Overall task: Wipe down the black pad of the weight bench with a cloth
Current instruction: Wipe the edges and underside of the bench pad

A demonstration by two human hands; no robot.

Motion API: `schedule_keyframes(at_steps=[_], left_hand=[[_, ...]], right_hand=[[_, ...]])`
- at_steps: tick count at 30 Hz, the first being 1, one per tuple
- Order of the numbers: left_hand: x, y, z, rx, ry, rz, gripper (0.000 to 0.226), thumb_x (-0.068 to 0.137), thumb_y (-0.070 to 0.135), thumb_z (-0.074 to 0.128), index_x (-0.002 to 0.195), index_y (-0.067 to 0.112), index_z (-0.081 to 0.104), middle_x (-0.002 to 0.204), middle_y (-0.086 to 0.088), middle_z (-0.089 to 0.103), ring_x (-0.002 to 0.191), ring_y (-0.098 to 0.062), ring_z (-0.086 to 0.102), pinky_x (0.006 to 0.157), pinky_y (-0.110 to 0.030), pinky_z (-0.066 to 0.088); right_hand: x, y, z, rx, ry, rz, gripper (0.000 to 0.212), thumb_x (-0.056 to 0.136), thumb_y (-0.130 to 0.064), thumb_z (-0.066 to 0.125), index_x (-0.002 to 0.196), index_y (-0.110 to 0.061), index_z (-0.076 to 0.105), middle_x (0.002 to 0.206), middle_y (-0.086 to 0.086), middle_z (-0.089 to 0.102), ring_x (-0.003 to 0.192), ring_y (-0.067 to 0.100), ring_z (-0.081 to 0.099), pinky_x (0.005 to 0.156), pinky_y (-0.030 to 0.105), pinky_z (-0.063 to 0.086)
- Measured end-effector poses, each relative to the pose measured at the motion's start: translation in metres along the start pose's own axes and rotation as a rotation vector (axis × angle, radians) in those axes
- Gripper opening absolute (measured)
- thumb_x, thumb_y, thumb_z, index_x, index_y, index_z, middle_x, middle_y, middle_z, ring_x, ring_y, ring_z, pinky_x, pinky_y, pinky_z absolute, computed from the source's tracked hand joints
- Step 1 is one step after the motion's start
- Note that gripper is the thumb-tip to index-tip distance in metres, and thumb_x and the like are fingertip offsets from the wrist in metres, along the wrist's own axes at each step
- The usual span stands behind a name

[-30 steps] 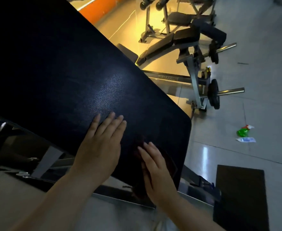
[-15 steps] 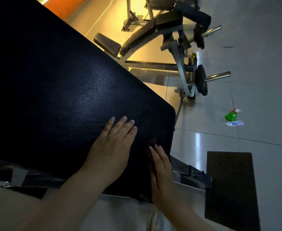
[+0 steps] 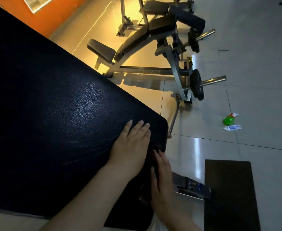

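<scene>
Hands flat on the pad (image 3: 53, 114)
Near its right corner the left hand (image 3: 130, 147) rests, fingers straight; the right hand (image 3: 162, 177), fingers straight, presses a dark cloth (image 3: 154, 150) at the edge.

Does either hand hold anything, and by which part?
Nothing is gripped. The right hand presses the cloth flat on the black pad; the left hand rests beside.

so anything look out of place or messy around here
Only floor clutter: a green spray bottle and a white tube sit loose on the tiled floor, right of the black pad, where someone could step on them. The pad itself shows only faint streaks.
</scene>
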State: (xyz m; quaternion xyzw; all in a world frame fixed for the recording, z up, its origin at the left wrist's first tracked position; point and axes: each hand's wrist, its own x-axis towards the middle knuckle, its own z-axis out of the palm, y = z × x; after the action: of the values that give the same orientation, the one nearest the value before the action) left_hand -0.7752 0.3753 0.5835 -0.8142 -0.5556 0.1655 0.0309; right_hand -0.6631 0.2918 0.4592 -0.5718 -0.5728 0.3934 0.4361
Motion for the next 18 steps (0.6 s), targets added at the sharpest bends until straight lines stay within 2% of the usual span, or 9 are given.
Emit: schedule_keyframes(at_steps=[2,4,6,9,12,13,14,16,18], left_hand=[[0.002,0.0,0.0,0.014,-0.006,0.005,0.068,0.104,0.027,0.035,0.16,0.011,0.0,0.168,-0.006,-0.015,0.154,-0.023,-0.017,0.123,-0.05,-0.009],[0.002,0.0,-0.001,-0.001,0.001,0.003,0.068,0.103,0.025,0.036,0.159,0.011,0.0,0.168,-0.005,-0.013,0.154,-0.021,-0.015,0.123,-0.048,-0.01],[-0.001,-0.002,-0.001,-0.045,0.043,0.0,0.065,0.104,0.022,0.034,0.159,0.011,0.002,0.168,-0.004,-0.01,0.154,-0.02,-0.014,0.124,-0.044,-0.011],[-0.015,-0.008,-0.005,-0.123,0.108,-0.047,0.057,0.105,0.023,0.033,0.158,0.013,0.015,0.169,-0.003,-0.004,0.155,-0.019,-0.012,0.124,-0.041,-0.012],[-0.047,-0.015,0.0,-0.087,0.112,-0.02,0.056,0.105,0.024,0.037,0.157,0.016,0.018,0.168,-0.005,-0.01,0.154,-0.022,-0.015,0.124,-0.046,-0.01],[-0.059,-0.019,0.005,-0.064,0.132,-0.007,0.061,0.103,0.025,0.042,0.158,0.015,0.018,0.169,-0.007,-0.006,0.155,-0.023,-0.01,0.124,-0.048,-0.008],[-0.068,-0.021,0.012,-0.064,0.151,0.003,0.065,0.099,0.025,0.054,0.157,0.014,0.026,0.168,-0.009,0.006,0.156,-0.025,0.002,0.124,-0.049,-0.002],[-0.081,-0.032,0.016,-0.126,0.097,-0.014,0.069,0.08,0.027,0.08,0.142,0.013,0.055,0.158,-0.008,0.039,0.148,-0.023,0.033,0.12,-0.047,0.016],[-0.092,-0.042,0.01,-0.178,0.096,-0.012,0.069,0.067,0.028,0.089,0.13,0.013,0.066,0.149,-0.005,0.053,0.14,-0.02,0.047,0.115,-0.043,0.025]], right_hand=[[0.039,0.001,-0.001,0.032,0.041,0.087,0.047,0.108,-0.026,0.037,0.152,-0.041,0.03,0.163,-0.011,0.026,0.151,0.004,0.021,0.125,0.039,0.023],[0.087,-0.009,-0.001,0.037,0.067,0.16,0.048,0.11,-0.021,0.038,0.155,-0.033,0.028,0.164,-0.007,0.025,0.151,0.006,0.02,0.126,0.043,0.022],[0.104,-0.022,0.007,-0.008,0.057,0.123,0.049,0.109,-0.022,0.038,0.157,-0.03,0.029,0.164,-0.006,0.025,0.151,0.006,0.018,0.127,0.04,0.018],[0.057,-0.036,0.019,-0.067,-0.014,-0.007,0.053,0.106,-0.037,0.035,0.157,-0.037,0.023,0.166,-0.013,0.019,0.153,0.001,0.013,0.126,0.028,0.012],[0.015,-0.029,0.009,-0.079,-0.077,-0.076,0.051,0.107,-0.041,0.032,0.157,-0.044,0.021,0.166,-0.019,0.014,0.154,0.004,0.011,0.126,0.033,0.014],[0.018,-0.03,0.009,-0.064,-0.08,-0.055,0.049,0.108,-0.039,0.034,0.155,-0.048,0.023,0.165,-0.021,0.015,0.153,0.003,0.012,0.125,0.036,0.016],[0.026,-0.029,0.008,-0.041,-0.063,-0.004,0.047,0.109,-0.038,0.036,0.152,-0.051,0.025,0.164,-0.023,0.017,0.152,0.0,0.013,0.126,0.038,0.017],[0.05,-0.041,0.012,0.054,0.011,0.1,0.043,0.108,-0.038,0.037,0.148,-0.053,0.029,0.163,-0.024,0.021,0.151,-0.003,0.014,0.127,0.043,0.017],[0.067,-0.061,0.024,0.057,0.057,0.11,0.042,0.106,-0.046,0.032,0.148,-0.05,0.03,0.163,-0.023,0.022,0.152,0.001,0.012,0.127,0.045,0.014]])
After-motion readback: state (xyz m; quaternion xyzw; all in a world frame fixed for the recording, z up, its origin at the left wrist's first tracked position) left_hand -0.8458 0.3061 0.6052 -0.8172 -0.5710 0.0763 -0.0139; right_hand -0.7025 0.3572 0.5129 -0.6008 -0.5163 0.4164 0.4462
